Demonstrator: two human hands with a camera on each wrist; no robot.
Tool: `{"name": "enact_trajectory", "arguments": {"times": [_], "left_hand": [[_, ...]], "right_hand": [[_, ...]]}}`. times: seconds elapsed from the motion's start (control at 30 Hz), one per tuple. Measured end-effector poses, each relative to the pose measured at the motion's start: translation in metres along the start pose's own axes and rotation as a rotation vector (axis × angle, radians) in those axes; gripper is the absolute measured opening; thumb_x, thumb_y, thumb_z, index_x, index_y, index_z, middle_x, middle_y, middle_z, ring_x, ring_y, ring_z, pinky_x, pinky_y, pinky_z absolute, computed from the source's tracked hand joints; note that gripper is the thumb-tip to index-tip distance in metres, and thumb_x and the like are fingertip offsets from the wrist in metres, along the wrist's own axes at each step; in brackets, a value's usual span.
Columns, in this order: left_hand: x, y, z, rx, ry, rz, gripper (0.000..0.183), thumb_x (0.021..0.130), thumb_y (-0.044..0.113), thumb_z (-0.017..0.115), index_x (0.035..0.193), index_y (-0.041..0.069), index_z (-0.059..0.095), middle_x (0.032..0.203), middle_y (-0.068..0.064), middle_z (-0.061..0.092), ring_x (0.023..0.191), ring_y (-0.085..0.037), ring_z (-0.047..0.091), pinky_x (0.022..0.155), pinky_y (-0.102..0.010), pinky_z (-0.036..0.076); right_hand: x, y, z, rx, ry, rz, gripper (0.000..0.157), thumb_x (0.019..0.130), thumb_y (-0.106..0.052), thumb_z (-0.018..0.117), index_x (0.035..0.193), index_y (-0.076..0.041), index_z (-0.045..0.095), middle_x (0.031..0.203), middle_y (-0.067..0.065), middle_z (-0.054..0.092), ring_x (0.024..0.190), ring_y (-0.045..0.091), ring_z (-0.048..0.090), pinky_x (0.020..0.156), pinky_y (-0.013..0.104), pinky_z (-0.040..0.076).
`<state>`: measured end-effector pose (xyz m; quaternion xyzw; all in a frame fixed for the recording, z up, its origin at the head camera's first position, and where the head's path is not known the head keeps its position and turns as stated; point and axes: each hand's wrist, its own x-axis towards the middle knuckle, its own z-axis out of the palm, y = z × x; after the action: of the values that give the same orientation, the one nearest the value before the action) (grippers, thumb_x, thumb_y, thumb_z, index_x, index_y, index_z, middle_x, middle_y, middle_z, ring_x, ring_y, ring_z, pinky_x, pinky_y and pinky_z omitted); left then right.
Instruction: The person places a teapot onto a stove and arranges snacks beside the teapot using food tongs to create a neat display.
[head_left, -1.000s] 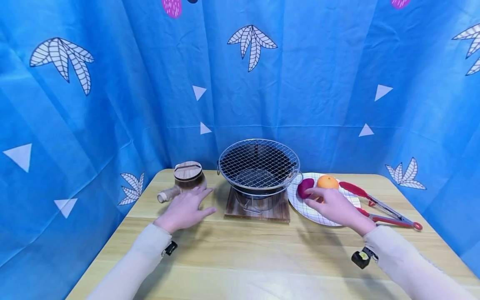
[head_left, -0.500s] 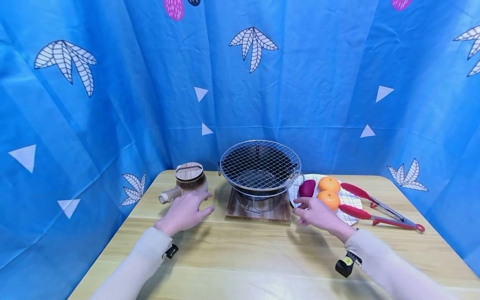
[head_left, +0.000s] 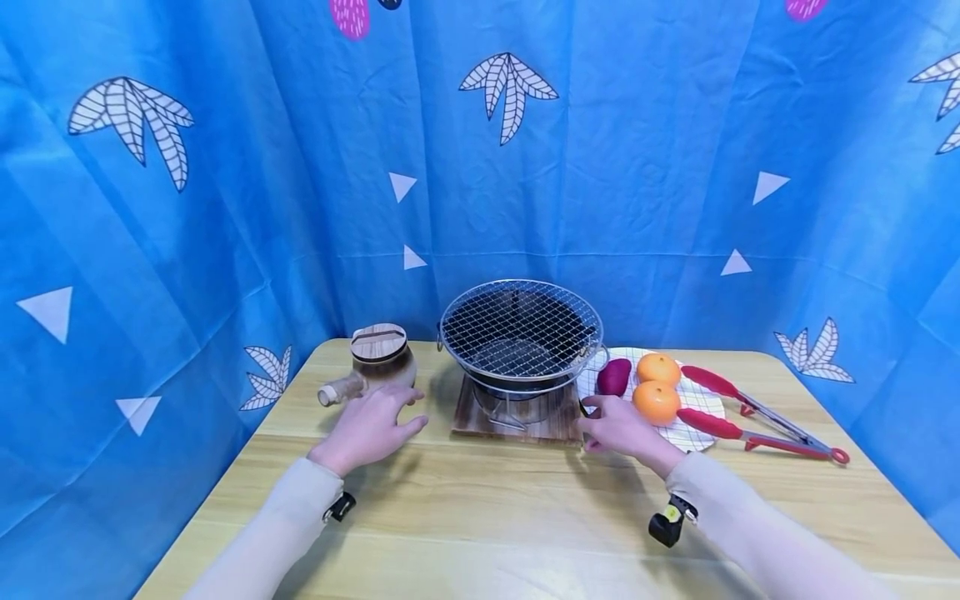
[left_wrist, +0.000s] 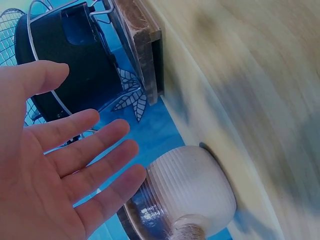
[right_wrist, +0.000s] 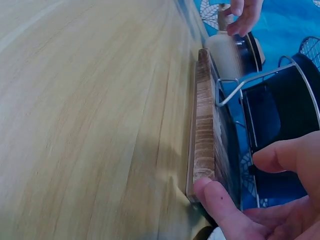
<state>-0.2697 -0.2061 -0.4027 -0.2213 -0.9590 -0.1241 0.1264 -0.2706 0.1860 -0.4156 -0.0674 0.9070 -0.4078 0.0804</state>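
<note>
In the head view a round charcoal grill (head_left: pixel 517 329) with a wire mesh top stands on a square wooden board (head_left: pixel 468 412). My right hand (head_left: pixel 622 429) is at the board's right front corner. In the right wrist view a fingertip (right_wrist: pixel 207 187) meets the board's edge, and the thumb is held apart beside the dark grill body. To the left, my left hand (head_left: pixel 371 429) is spread in front of a ceramic side-handled pot (head_left: pixel 390 367) with a wooden lid. The left wrist view shows its palm and straight fingers, with no object in them.
Right of the grill, a white checked plate (head_left: pixel 690 437) bears a dark purple fruit or vegetable (head_left: pixel 613 377) and two oranges (head_left: pixel 657 404). Red-tipped tongs (head_left: pixel 708 422) lie with their tips over the plate. A blue curtain (head_left: pixel 637 167) hangs around the table.
My right hand has left the purple item and moved left and toward me, to the board's corner. The left hand stays nearly still by the pot.
</note>
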Motion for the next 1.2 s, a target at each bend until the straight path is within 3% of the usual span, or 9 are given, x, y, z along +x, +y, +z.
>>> {"name": "enact_trajectory", "arguments": {"times": [0.37, 0.57, 0.7, 0.83, 1.03, 1.2], "left_hand": [[-0.001, -0.002, 0.003, -0.007, -0.004, -0.006, 0.047, 0.094, 0.044, 0.066, 0.130, 0.013, 0.066, 0.130, -0.006, 0.068, 0.116, -0.030, 0.065, 0.094, -0.054, 0.056], [0.003, -0.001, 0.000, -0.012, -0.003, 0.015, 0.046, 0.094, 0.043, 0.065, 0.128, 0.013, 0.067, 0.124, -0.006, 0.071, 0.102, -0.028, 0.071, 0.085, -0.049, 0.059], [0.006, 0.000, -0.005, -0.011, -0.009, 0.007, 0.045, 0.094, 0.043, 0.066, 0.128, 0.015, 0.067, 0.123, -0.005, 0.072, 0.098, -0.027, 0.072, 0.080, -0.047, 0.060], [0.007, -0.002, -0.011, -0.002, -0.006, -0.001, 0.045, 0.094, 0.044, 0.066, 0.130, 0.017, 0.066, 0.125, -0.006, 0.071, 0.108, -0.028, 0.069, 0.085, -0.052, 0.059], [0.007, -0.006, -0.022, 0.035, 0.036, -0.002, 0.038, 0.093, 0.044, 0.067, 0.123, 0.020, 0.069, 0.119, -0.003, 0.072, 0.107, -0.028, 0.069, 0.083, -0.057, 0.057], [0.006, -0.012, -0.031, 0.029, 0.016, -0.045, 0.042, 0.095, 0.044, 0.065, 0.127, 0.018, 0.068, 0.124, -0.002, 0.071, 0.109, -0.028, 0.069, 0.080, -0.058, 0.057]], "right_hand": [[0.010, 0.005, 0.013, 0.055, -0.043, 0.065, 0.057, 0.093, -0.006, 0.068, 0.142, 0.011, 0.046, 0.086, 0.012, 0.069, 0.065, 0.021, 0.068, 0.061, 0.034, 0.063], [0.011, 0.013, 0.018, 0.061, -0.008, 0.049, 0.057, 0.088, 0.005, 0.067, 0.140, 0.011, 0.046, 0.092, 0.016, 0.069, 0.066, 0.020, 0.066, 0.060, 0.032, 0.062], [0.011, 0.014, 0.019, 0.070, 0.001, 0.042, 0.058, 0.087, 0.006, 0.067, 0.141, 0.011, 0.046, 0.095, 0.018, 0.069, 0.067, 0.019, 0.065, 0.060, 0.031, 0.061], [0.012, 0.014, 0.020, 0.088, 0.004, 0.039, 0.059, 0.087, 0.008, 0.066, 0.141, 0.012, 0.045, 0.099, 0.020, 0.069, 0.069, 0.020, 0.066, 0.062, 0.031, 0.062], [0.012, 0.014, 0.020, 0.115, -0.007, 0.032, 0.060, 0.087, 0.009, 0.065, 0.142, 0.013, 0.043, 0.100, 0.020, 0.069, 0.070, 0.021, 0.066, 0.063, 0.032, 0.062], [0.013, 0.015, 0.019, 0.120, -0.014, 0.039, 0.058, 0.088, 0.008, 0.065, 0.142, 0.013, 0.043, 0.104, 0.022, 0.068, 0.072, 0.020, 0.066, 0.064, 0.033, 0.063]]}}
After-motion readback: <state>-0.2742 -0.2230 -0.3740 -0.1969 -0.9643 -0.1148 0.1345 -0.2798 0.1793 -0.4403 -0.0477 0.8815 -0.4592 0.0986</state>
